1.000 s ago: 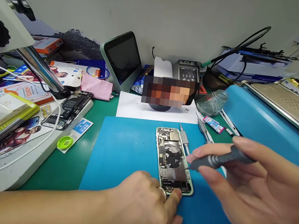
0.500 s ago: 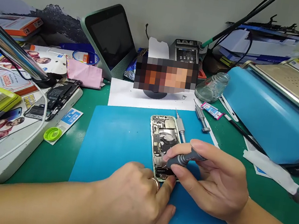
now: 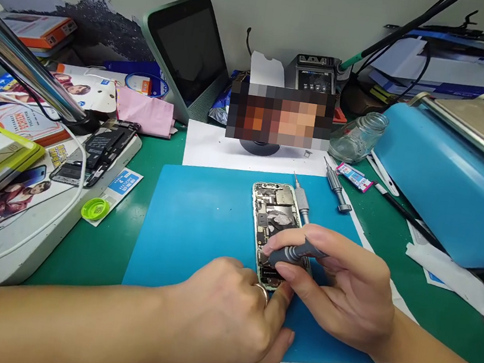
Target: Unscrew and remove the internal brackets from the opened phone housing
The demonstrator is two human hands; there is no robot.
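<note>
An opened smartphone [image 3: 281,214] lies on the blue mat [image 3: 200,224], its circuit boards and inner parts bare. My left hand [image 3: 226,320], a ring on one finger, is curled at the phone's bottom end and grips its lower edge. Between the thumb and fingers of my right hand [image 3: 344,286] is a dark grey screwdriver [image 3: 292,256], held over the lower part of the phone. Its tip is hidden behind my fingers. Beside the phone's upper right edge lies a second screwdriver [image 3: 301,199], and farther right a third screwdriver [image 3: 337,187].
A glass jar [image 3: 358,138] stands behind the tools. On the right is a large blue-covered machine [image 3: 439,191]. At left, another opened phone [image 3: 100,149] rests on a white box edge, near a green cap [image 3: 95,209]. A dark screen [image 3: 188,48] leans at the back.
The view has shifted a little, so the whole scene sits slightly farther right and higher. Both hands keep their hold on the phone and the screwdriver.
</note>
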